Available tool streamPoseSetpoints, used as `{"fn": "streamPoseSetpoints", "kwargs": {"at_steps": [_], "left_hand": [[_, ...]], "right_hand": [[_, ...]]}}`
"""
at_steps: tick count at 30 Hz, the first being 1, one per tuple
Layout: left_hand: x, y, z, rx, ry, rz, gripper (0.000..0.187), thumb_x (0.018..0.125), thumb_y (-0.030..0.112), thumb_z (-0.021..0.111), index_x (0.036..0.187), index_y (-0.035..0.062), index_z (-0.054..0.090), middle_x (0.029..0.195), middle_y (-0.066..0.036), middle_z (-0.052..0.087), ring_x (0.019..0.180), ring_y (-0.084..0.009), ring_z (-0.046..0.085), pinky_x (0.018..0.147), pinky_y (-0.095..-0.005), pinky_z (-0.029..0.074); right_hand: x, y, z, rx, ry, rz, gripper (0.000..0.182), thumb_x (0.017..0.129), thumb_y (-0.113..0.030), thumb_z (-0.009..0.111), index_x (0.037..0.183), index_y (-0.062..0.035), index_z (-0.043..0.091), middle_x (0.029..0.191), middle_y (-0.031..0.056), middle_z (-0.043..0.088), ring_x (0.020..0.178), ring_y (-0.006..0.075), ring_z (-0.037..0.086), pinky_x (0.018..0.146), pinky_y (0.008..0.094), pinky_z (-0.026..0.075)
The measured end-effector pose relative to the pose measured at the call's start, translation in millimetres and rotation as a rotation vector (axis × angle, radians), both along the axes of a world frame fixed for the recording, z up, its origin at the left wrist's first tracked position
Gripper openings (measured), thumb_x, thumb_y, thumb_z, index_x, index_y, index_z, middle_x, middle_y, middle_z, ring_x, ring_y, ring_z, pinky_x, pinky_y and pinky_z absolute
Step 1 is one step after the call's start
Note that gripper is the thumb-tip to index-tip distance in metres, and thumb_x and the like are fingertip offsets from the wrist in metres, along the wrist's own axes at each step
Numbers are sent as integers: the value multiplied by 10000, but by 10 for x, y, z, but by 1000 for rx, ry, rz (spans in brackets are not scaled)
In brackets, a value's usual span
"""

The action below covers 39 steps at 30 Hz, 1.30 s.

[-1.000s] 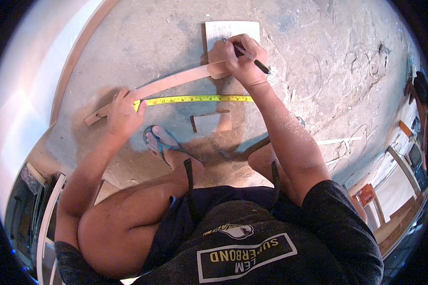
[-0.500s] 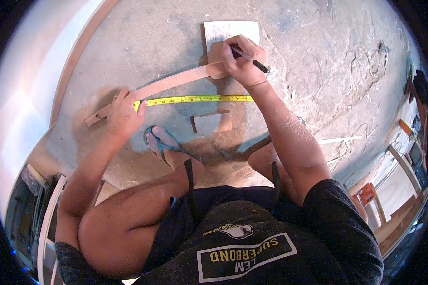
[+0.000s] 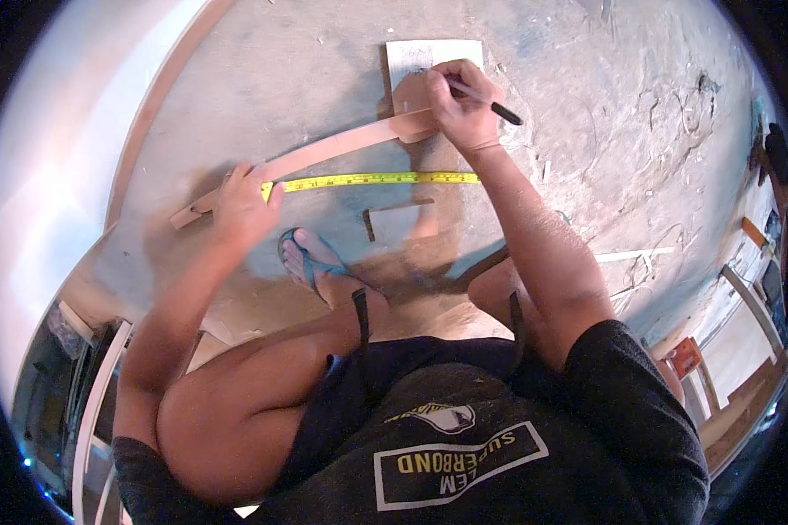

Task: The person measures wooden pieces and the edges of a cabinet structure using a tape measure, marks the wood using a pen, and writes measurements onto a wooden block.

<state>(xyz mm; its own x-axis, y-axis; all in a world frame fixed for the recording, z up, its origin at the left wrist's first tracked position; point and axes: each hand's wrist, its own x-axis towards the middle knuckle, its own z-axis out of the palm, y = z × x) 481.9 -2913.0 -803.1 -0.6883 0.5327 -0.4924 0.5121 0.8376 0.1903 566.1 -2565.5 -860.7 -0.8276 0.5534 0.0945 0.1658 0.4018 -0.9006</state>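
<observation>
My right hand point(image 3: 466, 109) grips a pen point(image 3: 490, 102) with a black end, over a white sheet or board point(image 3: 411, 54) that bears handwriting. The pen's writing tip is hidden by my fingers. A long, thin wooden strip point(image 3: 341, 142) runs slantwise from beneath my left hand point(image 3: 247, 208) to a wider wooden piece point(image 3: 416, 125) by my right wrist. My left fingers close over the strip, with the thumb near the end of a yellow tape measure point(image 3: 368, 179). The tape stretches across the floor below the strip and passes behind my right forearm.
A small pale block point(image 3: 403, 220) lies on the concrete floor point(image 3: 604, 52) near my sandalled foot point(image 3: 311, 258). A white strip point(image 3: 635, 255) lies to the right. An orange object point(image 3: 685, 357) and wooden frames stand at lower right. A long board edge point(image 3: 153, 105) curves along the left.
The whole view has shifted slightly, so things appear a little farther right. The pen tilts a bit differently over the white sheet. Both hands keep their holds.
</observation>
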Motion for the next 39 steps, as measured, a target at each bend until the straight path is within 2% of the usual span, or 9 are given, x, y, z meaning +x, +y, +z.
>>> {"fn": "streamPoseSetpoints", "kwargs": {"at_steps": [5,10,13,14,17,18,22,30,39], "left_hand": [[-22,5,4,-6,-25,-1,395,922,306,677,1184,9,676,1170,-246,630,1126,-441,610,972,-530,499],[-19,18,39,42,-11,0,386,919,301,682,1168,5,683,1132,-241,647,1081,-441,629,942,-533,512],[-44,-5,12,77,-31,2,374,913,295,689,1151,7,690,1108,-235,654,1049,-440,639,922,-530,520],[-51,-16,-4,81,-26,-7,370,911,292,692,1146,7,691,1101,-233,654,1044,-439,641,919,-529,522],[-42,-19,4,82,-17,-24,362,907,286,696,1139,8,692,1086,-227,652,1040,-435,642,914,-525,524],[-46,-4,17,82,-13,-29,361,906,284,697,1138,8,692,1081,-226,652,1041,-434,642,913,-524,524],[-65,23,21,50,-44,-22,364,904,283,700,1143,8,690,1075,-227,650,1037,-432,644,911,-521,528],[-39,-14,-26,50,-19,-13,450,910,294,697,1250,-1,669,1196,-282,645,1111,-464,637,976,-535,512],[-36,0,-15,55,-1,-32,391,913,301,690,1182,18,682,1136,-240,643,1047,-448,641,922,-532,527]], "right_hand": [[-29,120,149,-371,-5,-77,259,1061,-219,603,1153,3,700,907,81,736,832,137,685,764,278,562],[-17,418,197,455,72,419,337,1075,-283,573,1289,-47,684,970,106,742,880,183,706,810,306,567],[-39,453,298,226,30,249,379,1072,-307,565,1326,-47,674,988,125,739,868,192,707,783,306,562],[-78,515,393,272,-94,227,375,1061,-298,568,1302,-43,701,973,105,744,841,174,693,768,302,559],[-75,576,229,-204,-218,263,320,1043,-243,576,1209,-25,743,923,79,743,803,143,669,760,297,558],[-85,547,181,-208,-188,255,281,1002,-228,628,1113,-7,760,895,56,742,800,110,655,766,287,560],[-32,395,115,-85,-264,187,288,912,-283,740,1016,-14,749,869,47,751,828,102,690,792,279,562],[-46,337,37,22,-192,174,270,905,-269,723,987,-13,744,890,87,777,829,147,738,766,308,581],[-32,341,-49,11,-187,133,196,912,-204,741,981,-21,747,863,73,765,816,127,721,768,298,569]]}}
